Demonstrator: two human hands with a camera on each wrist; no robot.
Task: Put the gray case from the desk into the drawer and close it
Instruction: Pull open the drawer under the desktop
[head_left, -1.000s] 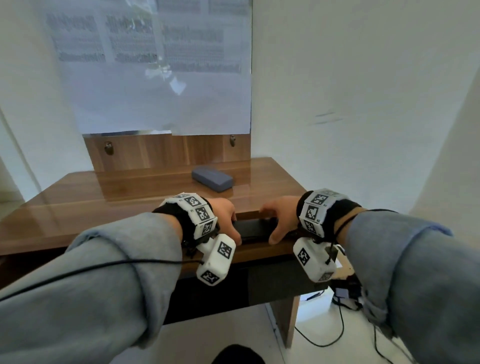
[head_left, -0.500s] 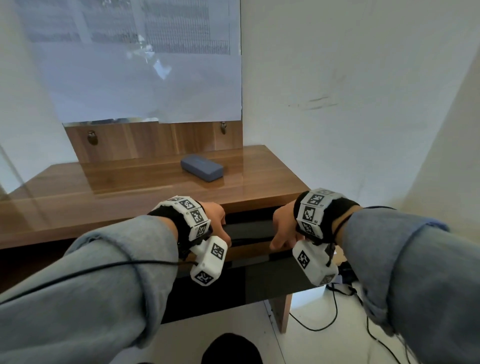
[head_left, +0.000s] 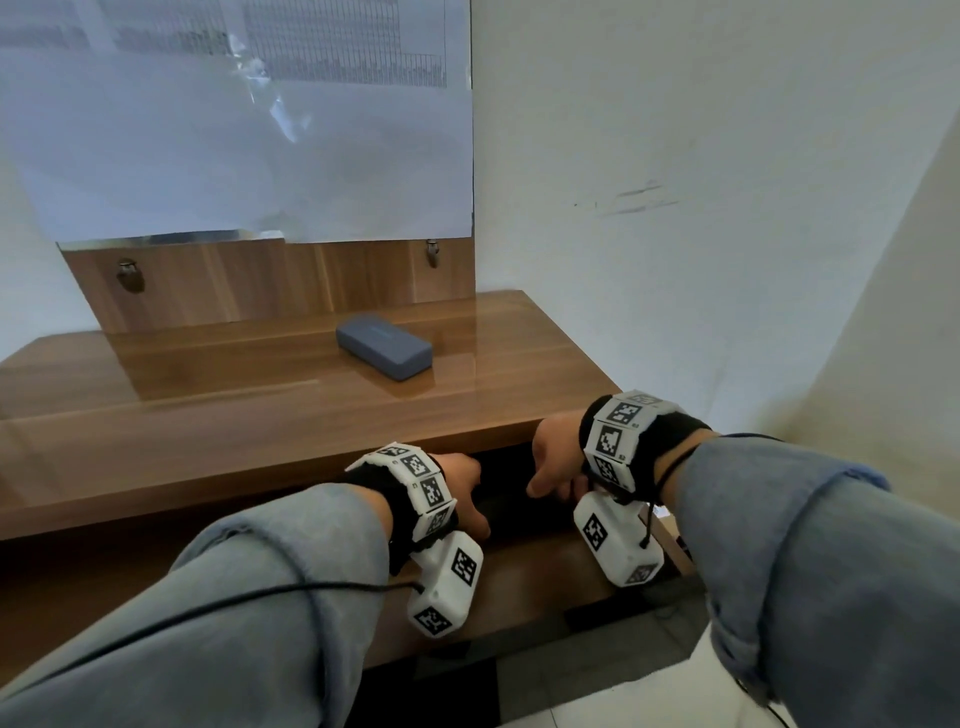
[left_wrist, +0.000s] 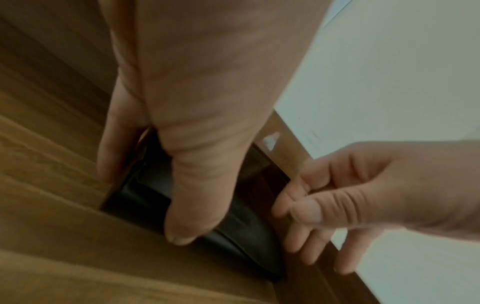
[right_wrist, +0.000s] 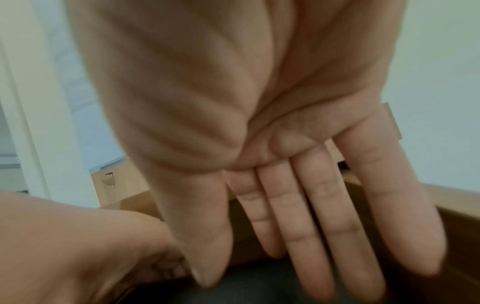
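Observation:
The gray case (head_left: 383, 352) lies flat on the wooden desk (head_left: 208, 415), toward the back right, untouched. Below the desk's front edge the drawer (head_left: 524, 577) stands pulled out, its dark inside (head_left: 506, 499) showing between my hands. My left hand (head_left: 467, 499) grips the drawer's front; in the left wrist view the thumb (left_wrist: 182, 226) lies inside and a finger (left_wrist: 111, 156) outside. My right hand (head_left: 550, 467) hovers over the drawer's right part. Its fingers (right_wrist: 324, 236) are straight and hold nothing.
A white wall (head_left: 727, 260) runs close along the desk's right side. A wooden back panel (head_left: 270, 286) with two metal hooks and a large paper sheet (head_left: 249, 145) rises behind the desk. Pale floor tiles (head_left: 623, 696) show below the drawer.
The drawer has slid out toward me. My left hand still grips its front. My right hand has let go, and its fingers have straightened.

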